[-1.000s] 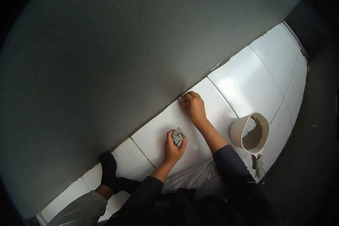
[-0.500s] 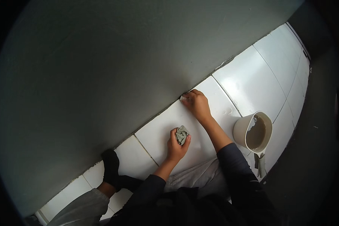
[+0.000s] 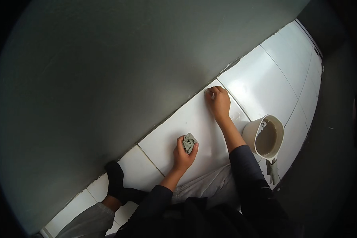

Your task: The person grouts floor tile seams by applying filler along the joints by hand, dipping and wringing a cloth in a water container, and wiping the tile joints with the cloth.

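Note:
My left hand (image 3: 183,156) is closed around a crumpled grey-green cloth (image 3: 189,143), held above the white floor tiles (image 3: 168,137). Farther ahead, my right hand (image 3: 219,102) has its fingers pinched together low at the tiles, close to the foot of the grey wall (image 3: 119,67). A small whitish bit shows at its fingertips, too hidden by them to name. To the right of my right forearm stands a cream-coloured dipper (image 3: 249,135) with murky grey-brown water (image 3: 267,139) in it. Its handle points towards me, with something grey-green on it.
A rough dark joint (image 3: 178,109) runs diagonally where the wall meets the tiles. My foot in a black sock (image 3: 115,178) rests by the wall at lower left. On the right, a dark surface (image 3: 325,158) borders the tiled strip.
My right hand has slid along the wall's foot, up and to the right, towards the tile seam. The left hand keeps its hold on the cloth. The view has shifted slightly.

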A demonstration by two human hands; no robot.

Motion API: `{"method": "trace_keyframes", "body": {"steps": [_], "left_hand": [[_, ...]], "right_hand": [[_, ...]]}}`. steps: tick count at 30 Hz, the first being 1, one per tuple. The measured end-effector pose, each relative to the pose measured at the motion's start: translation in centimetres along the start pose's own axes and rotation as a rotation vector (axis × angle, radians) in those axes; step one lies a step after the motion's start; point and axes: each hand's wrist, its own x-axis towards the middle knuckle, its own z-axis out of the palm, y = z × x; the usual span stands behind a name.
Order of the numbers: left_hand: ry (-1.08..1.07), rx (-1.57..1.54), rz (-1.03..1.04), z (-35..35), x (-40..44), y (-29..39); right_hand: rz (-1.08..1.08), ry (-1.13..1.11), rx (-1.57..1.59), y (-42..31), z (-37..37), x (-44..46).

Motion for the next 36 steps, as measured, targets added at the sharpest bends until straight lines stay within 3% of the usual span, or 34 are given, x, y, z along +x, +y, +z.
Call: {"method": "trace_keyframes", "body": {"steps": [4, 7, 10, 13, 18, 24, 26, 30, 36], "left_hand": [[-0.011, -0.05, -0.024, 0.0, 0.0, -0.2], [-0.002, -0.018, 0.008, 0.0, 0.0, -0.1], [-0.005, 0.015, 0.035, 0.0, 0.2, 0.0], [-0.021, -0.024, 0.003, 0.0, 0.1, 0.1], [-0.016, -0.01, 0.002, 0.0, 0.0, 0.0], [-0.033, -0.015, 0.006, 0.1, 0.1, 0.3], [-0.044, -0.021, -0.012, -0.1, 0.0, 0.1], [-0.037, 0.001, 0.013, 0.0, 0.2, 0.3], [-0.04, 0.013, 0.015, 0.0, 0.2, 0.3]], "right_hand": [[-0.1, -0.009, -0.051, -0.3, -0.2, -0.5], [0.08, 0.106, -0.095, 2.2, -1.1, 1.8], [0.098, 0.188, -0.129, 2.3, -0.7, 2.0], [0.065, 0.036, -0.146, 1.7, -0.5, 1.0], [0.116, 0.169, -0.163, 3.0, -0.7, 2.7], [0.117, 0.174, -0.158, 3.3, -0.4, 4.5], [0.158, 0.03, -0.144, 3.2, -1.4, 4.2], [0.176, -0.004, -0.185, 3.8, -2.0, 3.1], [-0.043, 0.204, -0.115, 3.9, 0.3, 4.4]]}}
